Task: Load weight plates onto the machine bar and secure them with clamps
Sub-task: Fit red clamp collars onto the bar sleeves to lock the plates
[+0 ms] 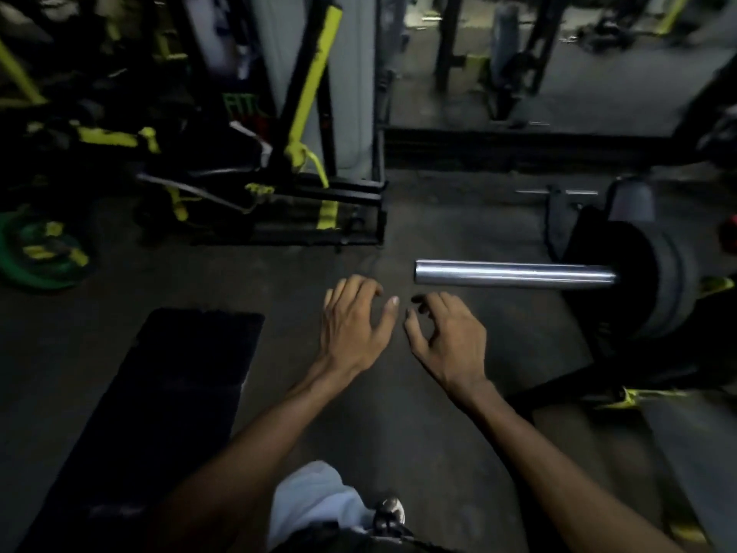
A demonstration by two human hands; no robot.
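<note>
The machine's chrome bar sleeve [514, 274] juts to the left from dark weight plates [662, 285] that sit on it at the right. Its free end is bare. My left hand [353, 325] hovers just below and left of the bar's tip, fingers loosely curled and holding nothing. My right hand [446, 337] hangs beside it, right under the bar's end, fingers relaxed and empty. Neither hand touches the bar. No clamp is visible.
A black floor mat [171, 397] lies at the lower left. Green and yellow plates [40, 253] are stacked on the floor at the far left. A black and yellow machine frame [315, 201] stands behind. My leg and shoe [389, 512] show at the bottom.
</note>
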